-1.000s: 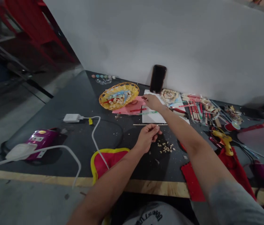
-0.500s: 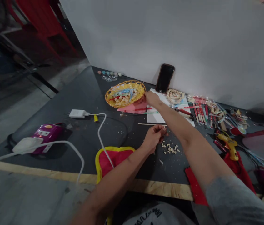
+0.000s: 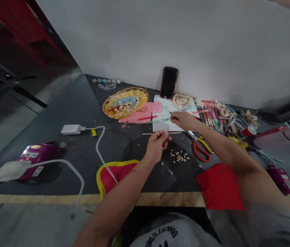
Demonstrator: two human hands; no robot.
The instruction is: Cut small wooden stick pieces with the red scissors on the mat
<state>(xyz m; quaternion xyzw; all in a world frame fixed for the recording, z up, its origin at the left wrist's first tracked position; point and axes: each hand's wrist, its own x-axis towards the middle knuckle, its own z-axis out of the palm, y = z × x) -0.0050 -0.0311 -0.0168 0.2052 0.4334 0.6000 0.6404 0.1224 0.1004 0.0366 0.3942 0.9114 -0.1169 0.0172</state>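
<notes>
My left hand (image 3: pixel 157 145) is closed in a pinch above the dark table, near a thin pale stick (image 3: pixel 148 133); anything between its fingertips is too small to make out. My right hand (image 3: pixel 185 121) is closed over the white paper (image 3: pixel 159 127), fingertips together. A thin dark sliver shows at those fingertips, too blurred to name. Small pale pieces (image 3: pixel 179 156) lie scattered just right of my left hand. Scissors (image 3: pixel 201 153) with red and yellow handles rest below my right forearm. Beyond my hands, a yellow woven basket (image 3: pixel 106 109) holds small pale pieces and blue strips, partly on pink paper (image 3: pixel 150 107).
A phone (image 3: pixel 169 82) leans on the wall. Wrapped sticks (image 3: pixel 209 116), a pink bottle (image 3: pixel 276 140) and a red cloth (image 3: pixel 219 187) are on the right. Leftward are a white charger (image 3: pixel 71 129), its cable, a purple power box (image 3: pixel 33 159) and a red-yellow cloth (image 3: pixel 114 175).
My right hand has moved right from the basket's edge to over the white paper. My left hand stays pinched. The view has shifted, and the scissors now show beneath my right forearm.
</notes>
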